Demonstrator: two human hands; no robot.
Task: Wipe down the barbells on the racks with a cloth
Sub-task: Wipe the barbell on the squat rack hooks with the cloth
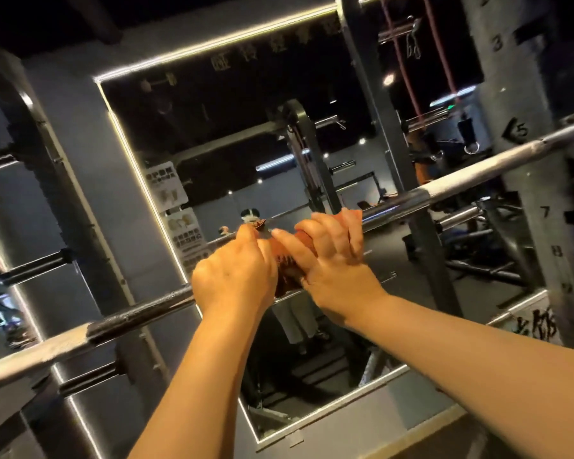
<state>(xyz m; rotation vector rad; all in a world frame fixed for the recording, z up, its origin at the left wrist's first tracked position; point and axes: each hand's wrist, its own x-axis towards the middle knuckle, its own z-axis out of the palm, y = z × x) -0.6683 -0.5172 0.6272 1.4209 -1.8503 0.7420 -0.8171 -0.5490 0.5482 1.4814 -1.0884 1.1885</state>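
Observation:
A long steel barbell (444, 193) runs slantwise across the view, low at the left and high at the right, resting on the rack. A reddish-brown cloth (284, 263) is wrapped round the bar's middle. My left hand (236, 276) grips the cloth and bar on the left side. Close beside it, my right hand (335, 260) grips the cloth over the bar, its fingers curled over the top. Most of the cloth is hidden under both hands.
A numbered grey rack upright (524, 134) stands at the right, another upright (63, 193) at the left. Behind the bar hangs a large mirror (246, 144) edged with light strips, reflecting racks and a person. Short pegs (30, 270) stick out at the left.

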